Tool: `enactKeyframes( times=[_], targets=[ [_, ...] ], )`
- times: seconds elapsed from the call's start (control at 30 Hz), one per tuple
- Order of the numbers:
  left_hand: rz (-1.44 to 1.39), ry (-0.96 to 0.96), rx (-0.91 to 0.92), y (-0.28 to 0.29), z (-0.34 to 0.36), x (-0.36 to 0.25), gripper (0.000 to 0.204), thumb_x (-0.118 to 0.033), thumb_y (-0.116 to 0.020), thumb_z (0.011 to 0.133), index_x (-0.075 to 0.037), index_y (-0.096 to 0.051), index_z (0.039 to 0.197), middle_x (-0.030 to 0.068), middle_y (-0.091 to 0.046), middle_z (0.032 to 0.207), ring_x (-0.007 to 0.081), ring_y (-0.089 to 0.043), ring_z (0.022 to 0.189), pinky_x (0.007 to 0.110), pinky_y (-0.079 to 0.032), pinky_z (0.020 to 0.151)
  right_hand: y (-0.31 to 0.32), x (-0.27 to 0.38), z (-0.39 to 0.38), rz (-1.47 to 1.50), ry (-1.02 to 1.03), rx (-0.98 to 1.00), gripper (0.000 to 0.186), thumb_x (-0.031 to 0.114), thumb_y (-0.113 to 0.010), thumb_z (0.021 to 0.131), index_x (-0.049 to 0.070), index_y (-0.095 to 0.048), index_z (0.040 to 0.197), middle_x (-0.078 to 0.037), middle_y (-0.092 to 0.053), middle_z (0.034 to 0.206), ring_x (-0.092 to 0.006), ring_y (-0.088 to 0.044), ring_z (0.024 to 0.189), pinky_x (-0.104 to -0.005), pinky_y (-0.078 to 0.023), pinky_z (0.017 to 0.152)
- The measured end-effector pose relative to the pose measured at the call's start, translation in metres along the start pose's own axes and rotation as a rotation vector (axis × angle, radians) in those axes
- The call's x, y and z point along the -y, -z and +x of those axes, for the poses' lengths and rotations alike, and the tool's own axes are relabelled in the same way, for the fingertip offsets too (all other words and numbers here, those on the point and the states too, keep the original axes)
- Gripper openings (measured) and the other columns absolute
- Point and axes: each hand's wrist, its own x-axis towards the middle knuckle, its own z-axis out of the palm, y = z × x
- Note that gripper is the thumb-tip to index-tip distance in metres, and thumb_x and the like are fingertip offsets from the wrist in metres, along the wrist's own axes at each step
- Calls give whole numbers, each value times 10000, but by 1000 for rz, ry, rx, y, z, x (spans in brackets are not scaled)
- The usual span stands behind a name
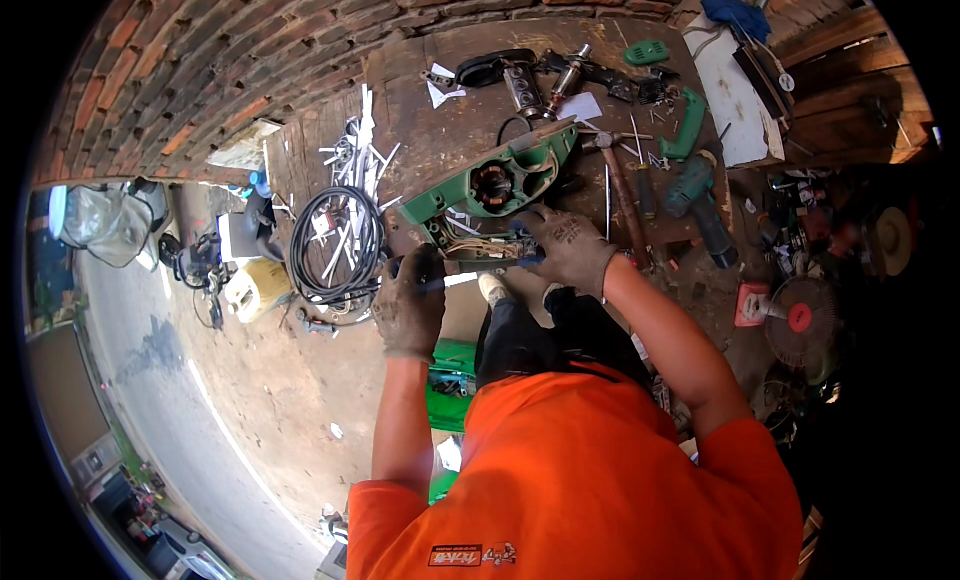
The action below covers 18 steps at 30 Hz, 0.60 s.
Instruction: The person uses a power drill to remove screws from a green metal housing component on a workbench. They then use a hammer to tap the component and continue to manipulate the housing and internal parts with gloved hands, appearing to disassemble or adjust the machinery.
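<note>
Both my hands wear grey-brown work gloves with dark fingertips. On the near edge of the wooden bench lies an opened green power tool housing (447,195), its round copper motor winding (493,186) showing. Bundled wires (478,246) run along its near side. My left hand (408,305) is closed at the left end of a long dark strip-shaped piece (485,267) just in front of these wires. At the right end, my right hand (572,248) has its fingers closed round the piece, close to the housing. The fingers partly cover both ends, so its exact kind is unclear.
Right of the housing lie a hammer (627,205), a screwdriver (645,192), a cordless drill (703,192) and a green handle shell (685,126). Metal tool parts (523,90) lie behind. A coiled black cable (337,245) and paper strips are at left; a fan (803,320) stands right.
</note>
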Motion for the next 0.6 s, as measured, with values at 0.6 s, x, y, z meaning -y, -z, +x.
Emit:
enactKeyframes(
  times=[0.6],
  targets=[
    [-850, 221, 383, 13, -43, 1, 410, -58, -731, 883, 3, -597, 1265, 8, -645, 839, 18, -529, 628, 179, -412, 547, -18, 32, -44, 925, -65, -250, 608, 135, -811, 780, 23, -536, 1310, -102, -621, 1157, -158, -604, 1029, -311, -512, 899]
  ],
)
